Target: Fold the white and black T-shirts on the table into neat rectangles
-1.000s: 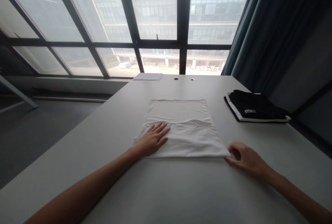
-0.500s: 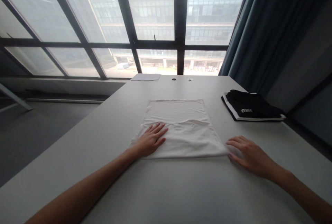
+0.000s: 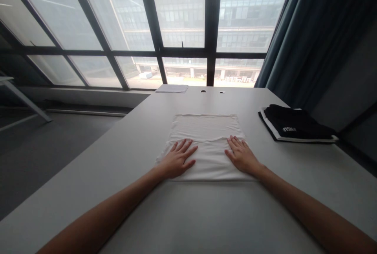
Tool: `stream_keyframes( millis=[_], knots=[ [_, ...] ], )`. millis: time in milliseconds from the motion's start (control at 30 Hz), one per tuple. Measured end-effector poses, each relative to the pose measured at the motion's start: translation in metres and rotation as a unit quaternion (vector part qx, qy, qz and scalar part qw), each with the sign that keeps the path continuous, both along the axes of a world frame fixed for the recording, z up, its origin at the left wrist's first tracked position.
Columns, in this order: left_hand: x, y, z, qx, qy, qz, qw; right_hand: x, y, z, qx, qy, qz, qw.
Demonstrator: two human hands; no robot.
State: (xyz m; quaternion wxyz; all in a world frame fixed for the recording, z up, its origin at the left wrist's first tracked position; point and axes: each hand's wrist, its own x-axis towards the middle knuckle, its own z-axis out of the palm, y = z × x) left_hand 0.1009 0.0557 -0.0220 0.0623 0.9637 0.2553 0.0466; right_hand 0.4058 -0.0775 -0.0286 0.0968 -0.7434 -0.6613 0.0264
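Note:
A white garment [image 3: 206, 159], perhaps a T-shirt, lies flat on the table with its near part folded over and the fold's edge running crosswise through the middle. On its left side my left hand [image 3: 178, 159] rests palm down, fingers spread. My right hand [image 3: 241, 155] lies flat on the right side, fingers stretched toward the window and covering part of the right edge. Both hands touch the cloth without gripping it. Slight wrinkles show between them.
The white table [image 3: 182, 214] carries a stack of folded black and white clothes [image 3: 297, 122] at the right. Paper sheets [image 3: 171, 88] lie at the far edge, near two round holes. Beyond are a large window and a blue curtain [image 3: 297, 42].
My right hand has moved left from the garment's near right corner, opened, and settled flat on the cloth. My left hand stays on its side. The view has shifted slightly left.

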Motion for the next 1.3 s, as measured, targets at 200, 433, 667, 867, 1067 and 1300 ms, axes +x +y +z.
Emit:
stream_keyframes(
  millis=[200,433,667,867,1067,1300],
  knots=[
    [0.0,-0.001,0.004,-0.007,-0.003,0.016,1.0,0.008,-0.007,-0.002,0.051,-0.019,-0.014,0.998],
    [0.001,-0.004,0.005,0.014,-0.002,0.036,0.999,-0.012,-0.01,0.0,0.026,-0.001,0.055,0.998],
    [-0.001,-0.002,-0.003,0.009,-0.001,0.036,0.999,0.009,-0.013,-0.006,0.011,-0.018,-0.002,1.0],
    [-0.001,0.001,0.006,-0.04,-0.053,0.025,0.997,0.023,-0.014,-0.013,0.014,-0.026,-0.028,0.999],
    [-0.025,0.044,0.027,0.002,-0.166,0.176,0.97,0.021,-0.014,-0.013,0.015,-0.039,-0.034,0.999],
    [-0.049,0.074,0.03,-0.101,-0.068,0.231,0.965,0.023,-0.015,-0.016,0.029,-0.042,-0.036,0.998]
  ],
)
